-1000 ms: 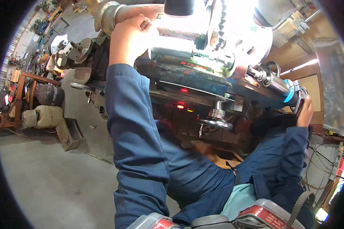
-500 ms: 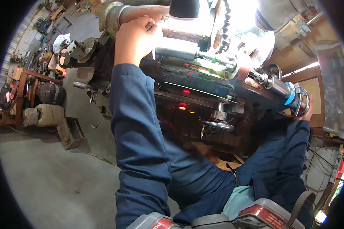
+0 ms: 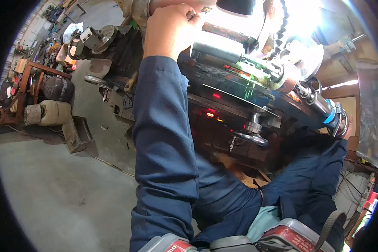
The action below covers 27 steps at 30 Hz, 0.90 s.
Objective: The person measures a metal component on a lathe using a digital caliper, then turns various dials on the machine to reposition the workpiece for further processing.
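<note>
Over the last second the right hand (image 3: 350, 127) has slipped mostly behind the chrome handwheel (image 3: 342, 123) at the right end of the machine (image 3: 210, 78), so its control there seems to continue, though its grip cannot be told. The left hand (image 3: 172, 31) curls above the grey cylinder (image 3: 217, 48), its fingertips washed out, any held thing unclear.

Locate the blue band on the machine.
In the head view, the blue band is at right, between the steel cylinder and the handwheel by the right hand.
</note>
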Motion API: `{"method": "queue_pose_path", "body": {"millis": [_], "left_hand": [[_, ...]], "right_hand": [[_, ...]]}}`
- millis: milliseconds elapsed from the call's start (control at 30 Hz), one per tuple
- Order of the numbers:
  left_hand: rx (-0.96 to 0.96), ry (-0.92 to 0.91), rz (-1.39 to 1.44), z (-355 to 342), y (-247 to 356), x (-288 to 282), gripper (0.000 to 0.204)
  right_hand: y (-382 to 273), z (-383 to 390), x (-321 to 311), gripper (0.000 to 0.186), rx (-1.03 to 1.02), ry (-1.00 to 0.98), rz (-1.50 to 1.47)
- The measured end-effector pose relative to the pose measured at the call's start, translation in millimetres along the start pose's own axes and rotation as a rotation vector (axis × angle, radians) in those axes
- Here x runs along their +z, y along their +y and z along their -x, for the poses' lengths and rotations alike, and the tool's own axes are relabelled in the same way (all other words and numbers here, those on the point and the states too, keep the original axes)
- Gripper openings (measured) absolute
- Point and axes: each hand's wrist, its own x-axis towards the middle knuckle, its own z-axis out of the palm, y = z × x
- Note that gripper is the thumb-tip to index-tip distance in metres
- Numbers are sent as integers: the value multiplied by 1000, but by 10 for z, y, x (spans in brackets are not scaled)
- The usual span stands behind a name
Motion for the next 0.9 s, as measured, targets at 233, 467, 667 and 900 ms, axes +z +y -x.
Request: {"method": "queue_pose_path", "body": {"millis": [233, 467, 667, 900], "left_hand": [[188, 149, 3, -15, -22, 67, 27], [6, -28, -13, -69, -20, 15, 35], [-98, -65, -16, -48, 36, -32, 37], [-26, 28, -52, -59, 127, 32, 28]], "right_hand": [[-15, -85, -40, 56, -19, 21, -15], [135, -226, -196, 51, -29, 78, -78], [1298, 245, -561, 46, -182, 449, -143], [2527, 2029, 1541, 51, 522, -642, 401]]}}
